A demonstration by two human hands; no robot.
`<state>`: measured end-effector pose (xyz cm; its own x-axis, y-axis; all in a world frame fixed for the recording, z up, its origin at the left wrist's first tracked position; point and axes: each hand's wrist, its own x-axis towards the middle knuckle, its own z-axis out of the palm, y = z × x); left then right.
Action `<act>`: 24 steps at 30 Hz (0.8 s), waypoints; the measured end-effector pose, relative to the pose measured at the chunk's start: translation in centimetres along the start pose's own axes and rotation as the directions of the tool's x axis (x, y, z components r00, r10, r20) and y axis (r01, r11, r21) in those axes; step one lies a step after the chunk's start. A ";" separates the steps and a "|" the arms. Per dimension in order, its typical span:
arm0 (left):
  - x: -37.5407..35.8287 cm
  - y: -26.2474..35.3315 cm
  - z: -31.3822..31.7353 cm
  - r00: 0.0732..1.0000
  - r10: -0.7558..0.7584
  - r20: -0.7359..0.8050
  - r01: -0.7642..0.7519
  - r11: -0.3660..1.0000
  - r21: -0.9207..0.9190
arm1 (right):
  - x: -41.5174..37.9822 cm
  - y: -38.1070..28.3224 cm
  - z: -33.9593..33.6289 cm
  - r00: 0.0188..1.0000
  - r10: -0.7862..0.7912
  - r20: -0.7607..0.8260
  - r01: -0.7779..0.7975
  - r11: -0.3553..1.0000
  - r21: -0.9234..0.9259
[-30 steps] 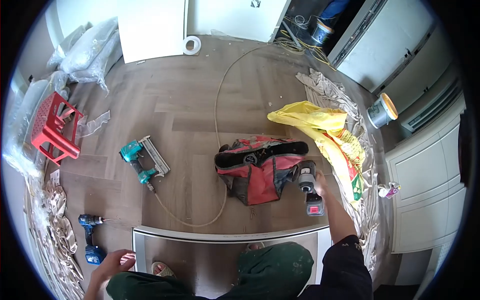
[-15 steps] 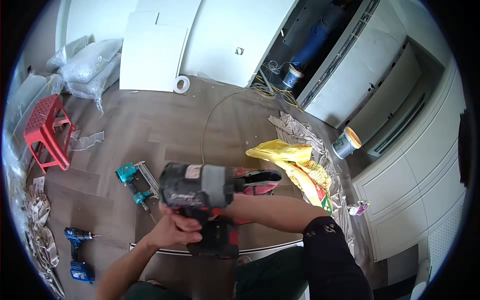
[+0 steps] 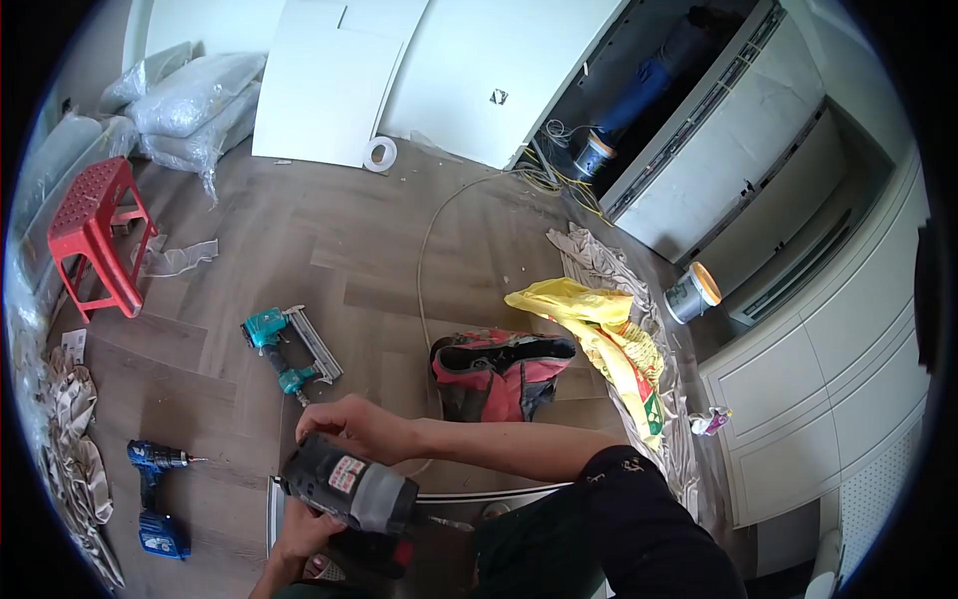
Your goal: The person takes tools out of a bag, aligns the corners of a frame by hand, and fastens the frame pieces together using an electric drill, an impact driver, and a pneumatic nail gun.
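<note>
A black and grey power drill (image 3: 349,489) is tilted low in front of me, its thin bit pointing right. My left hand (image 3: 304,531) is closed round its grip, below the body. At the top of the drill's rear end is my right hand (image 3: 367,429), fingers curled together and touching the housing; whatever lies between them is hidden. Behind my hands, a teal nail gun (image 3: 289,349) lies on the floor. Right of it sits an open red and black tool bag (image 3: 499,374).
A blue drill (image 3: 157,499) lies at left, below a red stool (image 3: 95,235). Wrapped bags (image 3: 195,100) stand behind. A yellow sack (image 3: 599,329) and crumpled cloth (image 3: 609,265) lie right, near a bucket (image 3: 692,293). A hose (image 3: 427,240) crosses the floor. A person (image 3: 639,90) is in the doorway.
The power drill has dropped lower and left and turned. My right hand has moved from around its grip to its rear end. The view has shifted, showing the tool bag more fully.
</note>
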<state>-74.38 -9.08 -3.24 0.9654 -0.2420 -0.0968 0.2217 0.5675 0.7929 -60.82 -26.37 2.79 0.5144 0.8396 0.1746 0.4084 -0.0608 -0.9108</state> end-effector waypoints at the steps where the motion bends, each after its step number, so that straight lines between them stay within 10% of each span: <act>1: 0.0 0.1 -0.5 0.998 0.009 0.054 -0.012 0.998 0.061 | 0.0 0.0 -0.8 1.000 0.000 0.001 0.000 1.000 -0.008; 5: -1.7 -0.3 -2.6 0.982 -0.119 0.144 0.088 0.974 0.209 | -1.4 1.4 -3.4 0.949 0.267 -0.170 -0.260 0.964 0.062; 13: -6.6 -0.9 -5.1 0.817 -0.572 0.071 0.553 0.813 0.180 | -4.6 1.2 -3.7 0.755 0.636 0.163 -0.656 0.737 0.164; 21: -7.3 -1.4 -6.2 0.989 -0.145 -0.004 0.144 0.986 -0.084 | -4.6 -0.4 -1.1 0.799 0.575 0.175 -0.600 0.752 0.272; 24: -7.5 -0.5 -6.8 0.977 -0.210 -0.044 0.205 0.974 -0.098 | -3.9 -1.6 -0.2 0.796 0.588 0.142 -0.601 0.743 0.296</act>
<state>-80.80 -2.16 -6.97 0.9023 -0.3212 -0.2874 0.4273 0.5800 0.6936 -63.39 -29.66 3.64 0.5429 0.7094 -0.4494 -0.2291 -0.3897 -0.8920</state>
